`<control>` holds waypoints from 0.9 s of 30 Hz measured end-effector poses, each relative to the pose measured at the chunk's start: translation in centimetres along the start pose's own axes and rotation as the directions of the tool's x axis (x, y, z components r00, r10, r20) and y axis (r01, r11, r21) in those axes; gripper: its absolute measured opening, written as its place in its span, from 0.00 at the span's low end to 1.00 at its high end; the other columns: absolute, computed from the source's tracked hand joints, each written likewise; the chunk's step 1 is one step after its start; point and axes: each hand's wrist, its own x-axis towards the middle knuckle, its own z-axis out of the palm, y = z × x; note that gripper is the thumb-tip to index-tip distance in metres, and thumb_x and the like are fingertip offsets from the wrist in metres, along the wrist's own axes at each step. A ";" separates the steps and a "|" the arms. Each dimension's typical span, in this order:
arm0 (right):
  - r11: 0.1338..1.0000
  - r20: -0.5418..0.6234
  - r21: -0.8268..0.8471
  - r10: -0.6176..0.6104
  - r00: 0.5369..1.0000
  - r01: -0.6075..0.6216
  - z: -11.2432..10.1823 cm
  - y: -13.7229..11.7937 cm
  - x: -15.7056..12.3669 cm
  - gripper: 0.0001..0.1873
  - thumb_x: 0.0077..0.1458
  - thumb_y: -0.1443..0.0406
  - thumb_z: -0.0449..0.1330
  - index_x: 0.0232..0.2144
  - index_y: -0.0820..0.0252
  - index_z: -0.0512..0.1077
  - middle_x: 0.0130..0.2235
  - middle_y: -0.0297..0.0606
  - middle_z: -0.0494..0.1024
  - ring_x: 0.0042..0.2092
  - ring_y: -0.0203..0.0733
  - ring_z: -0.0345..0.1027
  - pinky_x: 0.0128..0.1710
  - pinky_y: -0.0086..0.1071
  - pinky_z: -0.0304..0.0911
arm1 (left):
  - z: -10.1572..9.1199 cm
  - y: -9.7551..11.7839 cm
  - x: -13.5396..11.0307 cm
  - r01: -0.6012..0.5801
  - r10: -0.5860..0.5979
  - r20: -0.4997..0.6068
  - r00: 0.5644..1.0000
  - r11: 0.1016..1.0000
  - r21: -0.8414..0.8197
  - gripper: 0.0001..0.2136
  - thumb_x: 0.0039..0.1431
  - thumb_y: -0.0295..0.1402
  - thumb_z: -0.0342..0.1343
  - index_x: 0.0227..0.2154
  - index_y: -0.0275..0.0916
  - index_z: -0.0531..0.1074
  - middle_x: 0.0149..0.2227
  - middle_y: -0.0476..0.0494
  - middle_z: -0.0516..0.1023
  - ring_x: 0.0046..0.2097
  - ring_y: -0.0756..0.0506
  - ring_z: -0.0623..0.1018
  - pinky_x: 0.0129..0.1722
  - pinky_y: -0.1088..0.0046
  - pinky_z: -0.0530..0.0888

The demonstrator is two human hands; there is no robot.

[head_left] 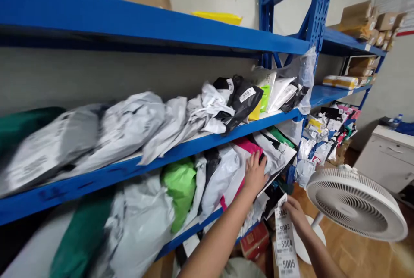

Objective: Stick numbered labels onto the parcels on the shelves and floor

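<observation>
Head view: our left hand (255, 175) lies open, fingers spread, on a pink mailer bag (247, 145) on the lower shelf (194, 231). It's prob. soft, light, slick poly, so best pinched at an edge. Right hand (296, 213) pinches the flimsy label strip (285, 243) near its top.
</observation>
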 end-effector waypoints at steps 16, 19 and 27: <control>0.955 0.015 -0.215 -0.205 0.979 0.204 0.0 0.4 14.4 0.19 0.52 0.58 0.59 0.45 0.58 0.70 0.29 0.32 0.72 0.29 0.38 0.64 0.27 0.28 0.58 | -0.6 -11.4 7.2 -0.255 0.236 0.224 0.946 0.965 0.063 0.10 0.53 0.32 0.58 0.39 0.44 0.75 0.39 0.42 0.78 0.48 0.39 0.74 0.60 0.56 0.61; 0.952 0.197 -0.226 -0.160 0.967 0.204 -0.6 -0.7 14.7 0.17 0.52 0.57 0.60 0.42 0.59 0.71 0.26 0.30 0.71 0.27 0.36 0.63 0.25 0.26 0.55 | -0.2 -11.2 7.3 -0.207 0.190 0.205 0.960 0.976 0.062 0.22 0.56 0.41 0.59 0.52 0.41 0.70 0.38 0.41 0.79 0.48 0.39 0.74 0.59 0.57 0.61; 0.847 -0.030 -0.471 -0.297 0.954 0.249 1.2 -2.8 14.8 0.21 0.48 0.46 0.63 0.25 0.58 0.68 0.24 0.33 0.71 0.27 0.37 0.61 0.26 0.27 0.57 | -0.2 -9.0 7.0 -0.060 0.037 0.134 0.990 0.983 0.172 0.09 0.52 0.29 0.56 0.37 0.41 0.77 0.41 0.39 0.77 0.48 0.37 0.73 0.56 0.53 0.63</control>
